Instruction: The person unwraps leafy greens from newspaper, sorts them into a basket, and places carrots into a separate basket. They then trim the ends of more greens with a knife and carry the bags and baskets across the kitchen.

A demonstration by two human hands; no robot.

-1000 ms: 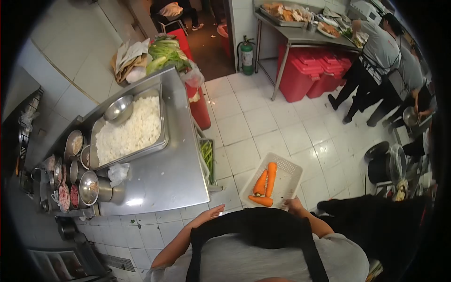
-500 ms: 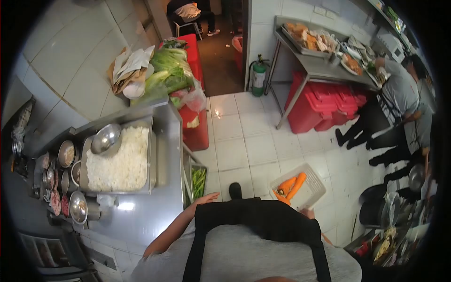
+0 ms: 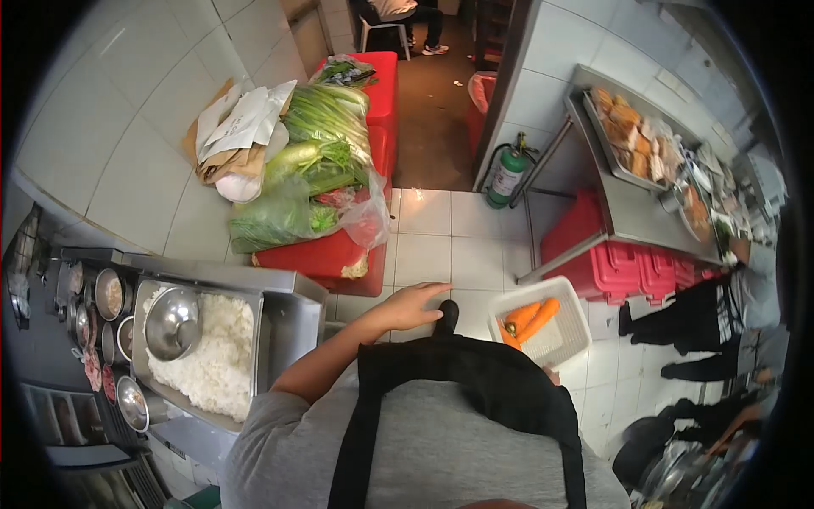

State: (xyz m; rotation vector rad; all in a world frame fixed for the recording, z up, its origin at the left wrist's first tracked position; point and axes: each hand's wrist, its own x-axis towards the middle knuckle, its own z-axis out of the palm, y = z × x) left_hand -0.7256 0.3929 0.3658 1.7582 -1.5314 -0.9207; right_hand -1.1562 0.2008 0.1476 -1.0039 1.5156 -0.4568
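Observation:
My left hand is stretched forward at waist height with the fingers extended and nothing in it. Low in front of it, the red chest bears bagged leafy greens. On my right side, my right hand grips the near edge of a white plastic basket; only a small part of this hand shows past my apron. Orange carrots lie together at the left side of the basket, one partly hidden by my apron.
At left, a steel counter holds a tray of white rice with a metal bowl in it. A fire extinguisher stands by the doorway. Right, a steel table stands over red bins; other people stand beyond.
My view has turned and moved forward, toward the red chest and greens. My left hand has swung forward from beside the counter. The basket of carrots stays at my right hand.

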